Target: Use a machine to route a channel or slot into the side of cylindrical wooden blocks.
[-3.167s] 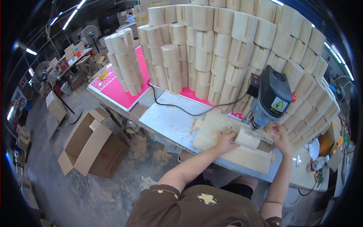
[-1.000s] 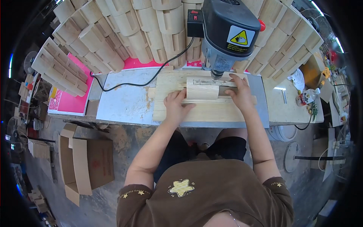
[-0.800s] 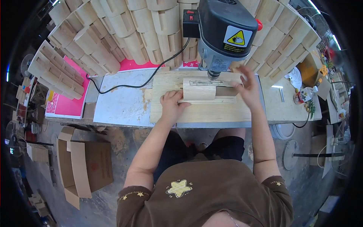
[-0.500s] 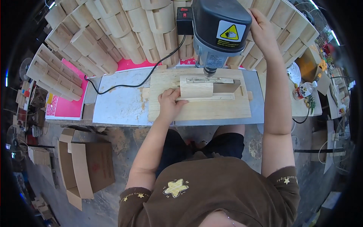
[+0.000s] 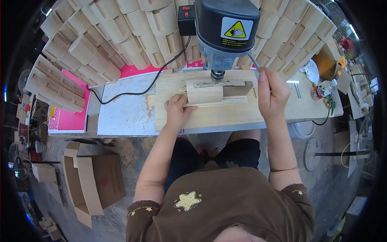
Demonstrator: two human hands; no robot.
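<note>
A drill press (image 5: 227,32) with a dark motor housing stands in front of me, its chuck (image 5: 217,75) low over the far edge of a curved wooden block (image 5: 205,94). The block sits in a wooden jig (image 5: 238,90) fixed on a flat board (image 5: 225,117). At the block's left end is my left hand (image 5: 177,111), closed on it, with the thumb along the near side. My right hand (image 5: 274,90) is wrapped round the end of the press's feed lever (image 5: 254,60), to the right of the motor housing. Whether the bit touches the block cannot be made out.
Stacked slotted wooden cylinders (image 5: 133,36) line the table's back; more stand on a pink sheet (image 5: 68,117) at left. A black cord (image 5: 141,92) crosses the tabletop. A bottle (image 5: 322,89) stands at right. An open cardboard box (image 5: 94,177) is on the floor.
My right hand has come down and toward me, bringing the feed lever with it. The chuck looks slightly lower relative to the block. My left hand stays at the block's left end.
</note>
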